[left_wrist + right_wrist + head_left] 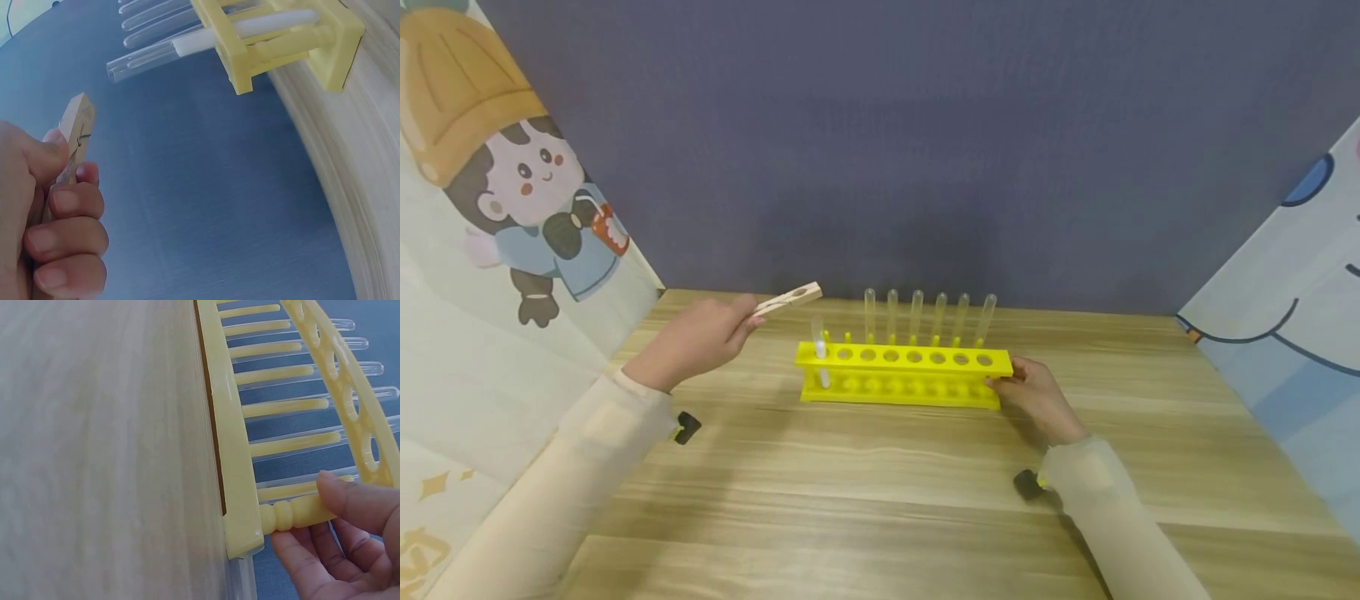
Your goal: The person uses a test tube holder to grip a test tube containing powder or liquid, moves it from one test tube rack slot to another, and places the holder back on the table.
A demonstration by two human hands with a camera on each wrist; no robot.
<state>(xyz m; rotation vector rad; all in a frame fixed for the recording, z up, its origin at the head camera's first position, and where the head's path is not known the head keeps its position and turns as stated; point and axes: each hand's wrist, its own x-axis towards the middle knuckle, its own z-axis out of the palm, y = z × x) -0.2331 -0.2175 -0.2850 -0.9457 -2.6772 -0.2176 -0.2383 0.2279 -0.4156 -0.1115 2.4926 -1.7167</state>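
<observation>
My left hand (700,342) grips a wooden test tube holder (790,298), its jaw end pointing right, toward the rack. In the left wrist view the fingers curl round its handles. A yellow test tube rack (880,368) stands on the table. Through its leftmost hole stands a test tube (194,44) with white contents; the holder's tip is apart from it. Behind the holes, several clear test tubes (917,312) sit upside down on yellow pegs. At the rack's right end, my right hand (1037,396) pinches the end post (306,511) between thumb and fingers.
The wood-grain table (880,500) reaches back to a dark blue-grey panel (910,150). Printed cartoon sheets, a left one (490,333) and a right one (1300,333), border the sides. Small black devices, a left one (687,427) and a right one (1028,484), sit at the wrists.
</observation>
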